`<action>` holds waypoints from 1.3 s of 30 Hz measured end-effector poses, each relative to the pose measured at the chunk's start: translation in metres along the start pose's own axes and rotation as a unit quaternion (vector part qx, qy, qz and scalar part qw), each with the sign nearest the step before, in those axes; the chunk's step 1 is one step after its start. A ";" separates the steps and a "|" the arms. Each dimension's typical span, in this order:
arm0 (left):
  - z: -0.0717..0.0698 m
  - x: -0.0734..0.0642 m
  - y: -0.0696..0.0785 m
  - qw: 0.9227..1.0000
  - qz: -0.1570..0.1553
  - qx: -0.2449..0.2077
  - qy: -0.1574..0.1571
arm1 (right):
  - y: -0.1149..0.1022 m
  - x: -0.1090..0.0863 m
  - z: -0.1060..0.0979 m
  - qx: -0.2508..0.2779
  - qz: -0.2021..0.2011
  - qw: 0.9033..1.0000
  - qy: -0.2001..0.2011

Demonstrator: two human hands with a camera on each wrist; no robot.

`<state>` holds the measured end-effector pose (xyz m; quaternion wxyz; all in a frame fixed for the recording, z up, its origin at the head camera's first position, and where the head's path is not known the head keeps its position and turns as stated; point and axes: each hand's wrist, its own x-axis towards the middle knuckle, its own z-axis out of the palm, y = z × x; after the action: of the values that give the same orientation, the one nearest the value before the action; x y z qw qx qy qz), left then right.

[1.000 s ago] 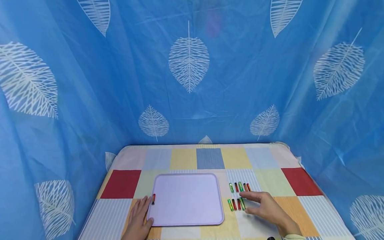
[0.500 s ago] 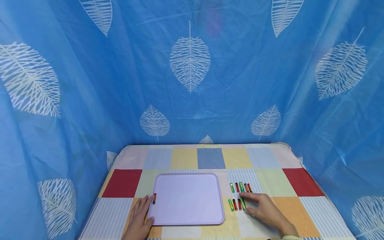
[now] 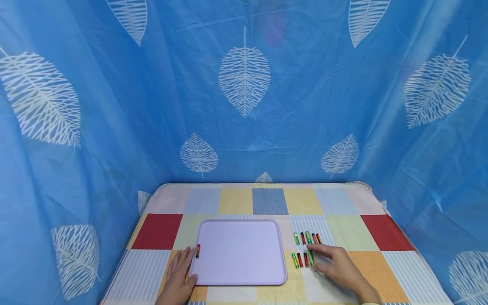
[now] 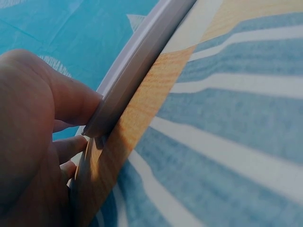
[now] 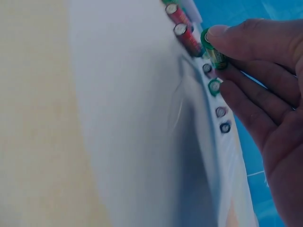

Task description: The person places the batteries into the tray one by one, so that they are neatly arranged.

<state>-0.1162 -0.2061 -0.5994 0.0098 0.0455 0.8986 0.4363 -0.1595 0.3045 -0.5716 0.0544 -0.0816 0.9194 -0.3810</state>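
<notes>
My right hand point(image 3: 337, 264) pinches a green battery point(image 5: 217, 56) between thumb and fingers, at the right end of the nearer row of batteries. Beside it in that row lie a yellow-green battery point(image 3: 295, 260) and two red ones point(image 3: 300, 260). On the left, my left hand point(image 3: 177, 279) rests against a pale purple tray point(image 3: 240, 277), fingers stretched along its left side. Its thumb touches the rim point(image 4: 128, 75) by the near corner in the left wrist view. One red and black battery point(image 3: 198, 251) lies inside the tray along the left edge.
Behind the nearer row lies a second row of several batteries, among them a green one point(image 3: 308, 237) and a red one point(image 3: 303, 238). A patchwork cloth point(image 3: 267, 201) covers the table. Blue curtains point(image 3: 244, 140) with white leaf prints enclose the back and sides.
The right thumb and fingers have come together on the green battery, which is now tilted slightly. The left hand stays at the tray; the whole head view has shifted a little.
</notes>
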 end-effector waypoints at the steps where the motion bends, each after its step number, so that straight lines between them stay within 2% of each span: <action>1: 0.000 0.000 0.000 1.000 -0.003 0.000 0.000 | -0.002 0.000 0.000 0.008 0.001 1.000 -0.001; 5: 0.001 -0.001 0.001 1.000 -0.013 -0.004 -0.001 | -0.011 0.004 0.005 0.035 -0.012 0.999 -0.001; 11: 0.000 -0.001 0.001 1.000 -0.014 -0.002 -0.005 | -0.025 0.011 0.020 0.084 -0.074 0.994 -0.004; 14: -0.001 -0.002 0.001 1.000 -0.011 0.000 -0.003 | -0.033 0.016 0.027 0.088 -0.099 0.991 -0.004; 19: -0.001 -0.002 0.001 1.000 -0.010 0.011 0.000 | -0.052 0.027 0.039 0.102 -0.113 0.988 -0.017; 28: -0.002 -0.001 0.004 0.999 -0.045 0.010 -0.017 | -0.086 0.058 0.068 0.109 -0.147 0.983 -0.025; 39: -0.002 -0.001 0.004 1.000 -0.014 0.020 0.002 | -0.123 0.089 0.112 0.148 -0.197 0.967 -0.060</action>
<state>-0.1150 -0.2057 -0.5951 0.0132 0.0326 0.9077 0.4182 -0.2151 0.1241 -0.5669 0.0443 -0.2751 0.8136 -0.5104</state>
